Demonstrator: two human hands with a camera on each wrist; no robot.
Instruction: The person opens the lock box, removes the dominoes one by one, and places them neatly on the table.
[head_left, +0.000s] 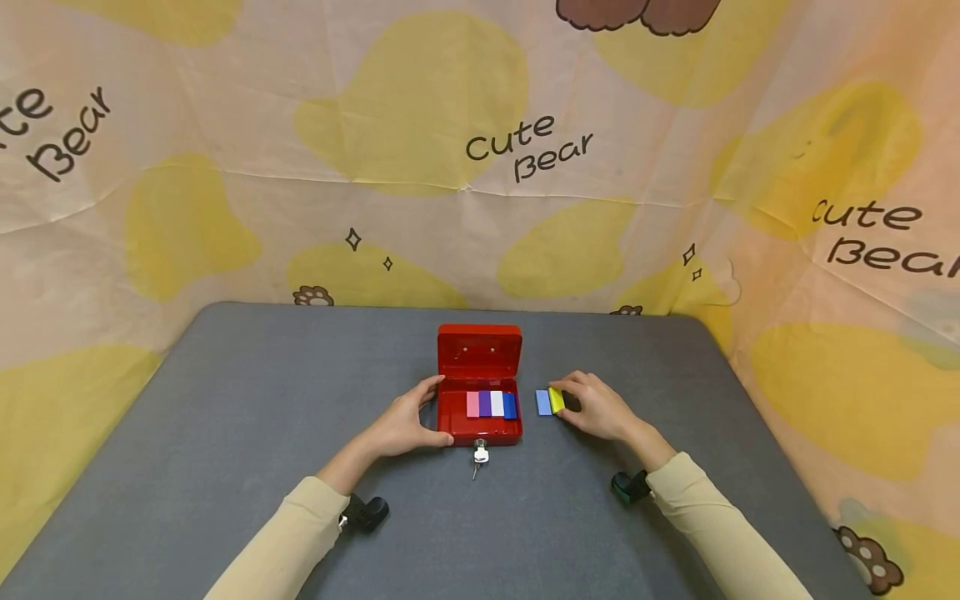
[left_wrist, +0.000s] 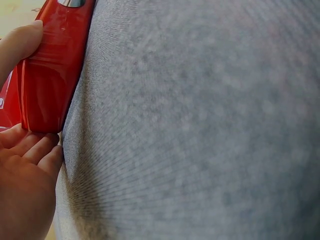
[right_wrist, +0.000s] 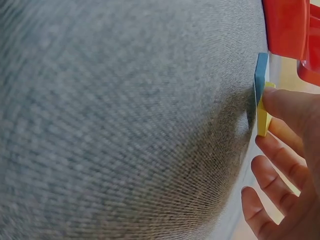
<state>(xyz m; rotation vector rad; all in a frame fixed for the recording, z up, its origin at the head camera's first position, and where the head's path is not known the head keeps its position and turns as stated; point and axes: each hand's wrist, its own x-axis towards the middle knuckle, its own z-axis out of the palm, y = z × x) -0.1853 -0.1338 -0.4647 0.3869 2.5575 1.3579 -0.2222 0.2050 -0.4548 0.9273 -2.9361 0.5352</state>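
A red metal cash box (head_left: pixel 452 411) stands on the table with its lid (head_left: pixel 479 353) raised. Four flat blocks lie side by side inside it: pink (head_left: pixel 472 405), purple (head_left: pixel 485 404), white (head_left: pixel 497 403) and dark blue (head_left: pixel 510 406). My left hand (head_left: pixel 401 423) holds the box's left end, thumb at the front corner and fingers at the back one. Right of the box, my right hand (head_left: pixel 596 406) pinches a yellow block (right_wrist: pixel 262 120) between thumb and fingers. Against it lies a light blue block (head_left: pixel 543 402), partly overlapped by the yellow one in the right wrist view.
A key (head_left: pixel 481 455) sits in the lock at the box's front, with another hanging below. The grey table (head_left: pixel 300 358) stretches around everything. Behind it hangs a patterned cloth (head_left: pixel 420 108). Wrist cameras (head_left: pixel 367 513) are strapped to both arms.
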